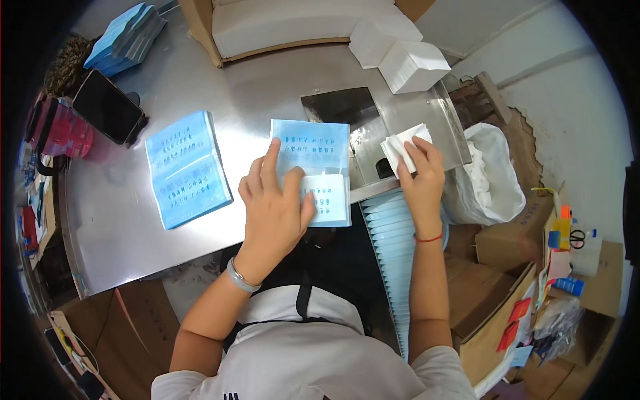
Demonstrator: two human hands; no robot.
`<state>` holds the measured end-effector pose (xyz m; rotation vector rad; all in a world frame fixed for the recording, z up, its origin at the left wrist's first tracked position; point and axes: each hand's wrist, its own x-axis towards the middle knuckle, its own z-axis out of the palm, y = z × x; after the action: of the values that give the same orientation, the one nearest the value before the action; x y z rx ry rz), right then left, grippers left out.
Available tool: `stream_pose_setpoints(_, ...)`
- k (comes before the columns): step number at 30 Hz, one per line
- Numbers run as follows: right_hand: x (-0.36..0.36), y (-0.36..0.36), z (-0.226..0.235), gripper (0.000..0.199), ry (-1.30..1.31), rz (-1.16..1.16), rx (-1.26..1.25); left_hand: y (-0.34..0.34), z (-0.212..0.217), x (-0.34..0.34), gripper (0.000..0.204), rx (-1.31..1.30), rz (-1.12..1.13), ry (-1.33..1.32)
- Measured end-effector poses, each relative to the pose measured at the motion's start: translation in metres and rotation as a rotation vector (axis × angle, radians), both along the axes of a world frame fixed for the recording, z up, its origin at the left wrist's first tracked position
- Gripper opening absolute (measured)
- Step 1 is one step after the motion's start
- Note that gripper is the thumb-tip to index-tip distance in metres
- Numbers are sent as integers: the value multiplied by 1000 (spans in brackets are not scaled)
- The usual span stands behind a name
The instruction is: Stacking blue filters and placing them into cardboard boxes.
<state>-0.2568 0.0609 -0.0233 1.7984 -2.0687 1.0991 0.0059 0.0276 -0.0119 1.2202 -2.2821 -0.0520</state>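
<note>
1. The left hand (273, 207) lies palm-down and spread flat on a light blue plastic pouch (312, 170) on the steel desk (120, 220). It grips nothing; the fingers press the pouch's left half, and the index finger points toward its upper left corner.
2. A white insert (328, 199) shows at the pouch's lower right, just beside the thumb and partly covered by it.
3. The right hand (421, 180) is closed around a folded white tissue wad (400, 148), pinched between thumb and fingers. The wad sits to the right of the pouch, over the metal chute (373, 127) of a desk-mounted machine.
4. A row of light blue pouches (393, 233) runs down from below the chute, between the two forearms; the right forearm hides its right edge.
5. A stack of the same blue pouches (188, 168) lies on the desk, well apart to the left of the left hand.
6. A dark phone (108, 107) lies at the desk's left end.
7. The print on the pouches is too small to make out. How the machine's opening is built behind the tissue wad cannot be told.
</note>
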Motion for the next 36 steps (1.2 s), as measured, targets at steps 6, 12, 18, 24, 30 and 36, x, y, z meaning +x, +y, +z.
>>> stream_pose_setpoints(6, 86, 18, 29, 28, 179, 411, 102, -23, 1, 27, 47, 203, -411, -23)
stream_pose_setpoints(12, 95, -25, 7, 11, 318, 325, 245, -25, 6, 2, 68, 460, -460, 221)
stream_pose_setpoints(18, 71, -67, -3, 8, 312, 150, 516, 0, 19, 2, 53, 592, -728, 455)
stream_pose_setpoints(24, -36, -24, 20, 33, 203, -238, -35, -21, -16, 96, 73, 114, 147, -290)
stream_pose_setpoints(30, 54, -13, 23, 24, -1001, 55, 289, -14, 9, 48, 89, 239, -70, 135)
stream_pose_setpoints(36, 122, -6, 1, 43, -793, 424, 6, -12, -28, 1, 82, 478, -169, 866)
